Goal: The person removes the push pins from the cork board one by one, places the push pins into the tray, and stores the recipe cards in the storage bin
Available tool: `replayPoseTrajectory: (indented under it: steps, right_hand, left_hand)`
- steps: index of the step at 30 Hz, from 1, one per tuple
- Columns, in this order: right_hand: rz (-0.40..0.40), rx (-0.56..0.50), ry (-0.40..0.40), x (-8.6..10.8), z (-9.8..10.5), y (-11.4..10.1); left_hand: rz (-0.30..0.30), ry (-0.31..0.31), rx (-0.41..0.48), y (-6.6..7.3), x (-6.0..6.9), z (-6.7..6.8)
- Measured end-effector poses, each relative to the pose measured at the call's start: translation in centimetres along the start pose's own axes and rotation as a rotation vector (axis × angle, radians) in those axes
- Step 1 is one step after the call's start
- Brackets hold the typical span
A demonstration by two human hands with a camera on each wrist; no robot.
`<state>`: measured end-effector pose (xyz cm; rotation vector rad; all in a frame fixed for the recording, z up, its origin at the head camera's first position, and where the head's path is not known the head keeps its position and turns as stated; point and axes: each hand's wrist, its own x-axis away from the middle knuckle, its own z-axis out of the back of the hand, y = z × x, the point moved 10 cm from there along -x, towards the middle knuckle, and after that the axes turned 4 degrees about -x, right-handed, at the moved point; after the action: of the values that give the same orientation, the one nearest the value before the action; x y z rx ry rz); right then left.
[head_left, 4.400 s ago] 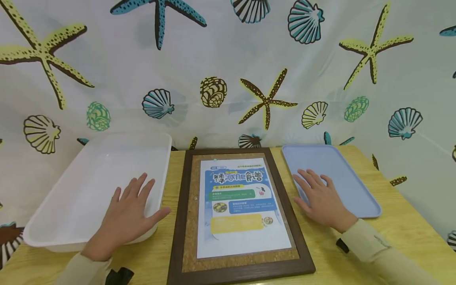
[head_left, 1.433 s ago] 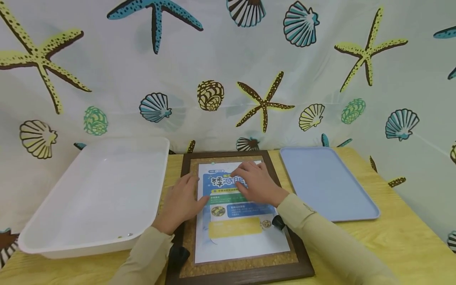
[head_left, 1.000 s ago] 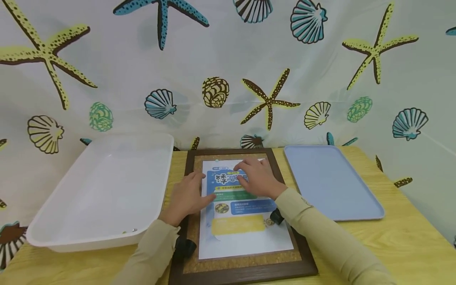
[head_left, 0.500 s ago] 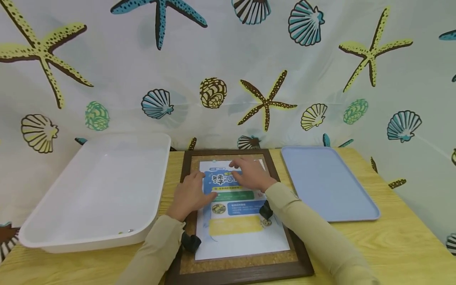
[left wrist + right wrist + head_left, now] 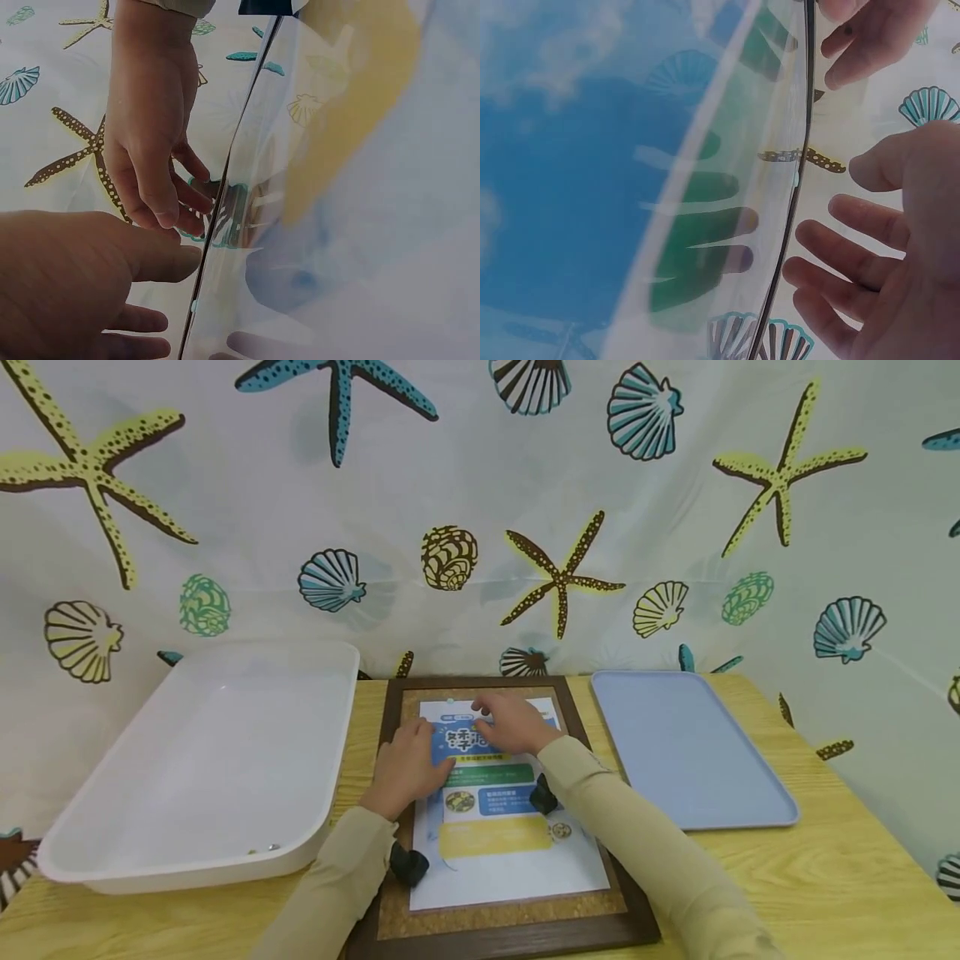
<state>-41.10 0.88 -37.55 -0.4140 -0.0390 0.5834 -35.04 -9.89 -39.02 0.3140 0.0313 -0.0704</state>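
Observation:
A printed poster in blue, green and yellow lies on a cork board with a dark brown frame. A small pale round dot, pin-like, sits at the poster's top edge. My left hand is over the poster's left edge, thumb spread inward. Above the title, partly hiding it, is my right hand, its fingers loosely bent toward the left. In the right wrist view the fingers of the right hand stand apart from the glossy sheet and hold nothing. The left hand also holds nothing.
A deep white tub stands at the left with small shiny bits near its front. On the right lies a shallow light-blue tray. A curtain with shells and starfish hangs behind the wooden table.
From over the tub and the tray, both hands have come in above the poster. Lately my right hand has shifted a little left, nearer the left hand. The poster and board stay put.

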Motion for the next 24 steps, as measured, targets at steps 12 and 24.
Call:
replayPoseTrajectory:
  steps: [12, 24]
  right_hand:
    - [-0.076, 0.069, -0.076, -2.0, -1.7, 0.6]
    - [-0.103, -0.035, -0.133, -3.9, -2.5, 0.8]
  left_hand:
    - [-0.019, -0.048, -0.021, -0.9, -0.9, -1.4]
    - [-0.051, -0.041, -0.002, -1.2, -1.5, -1.9]
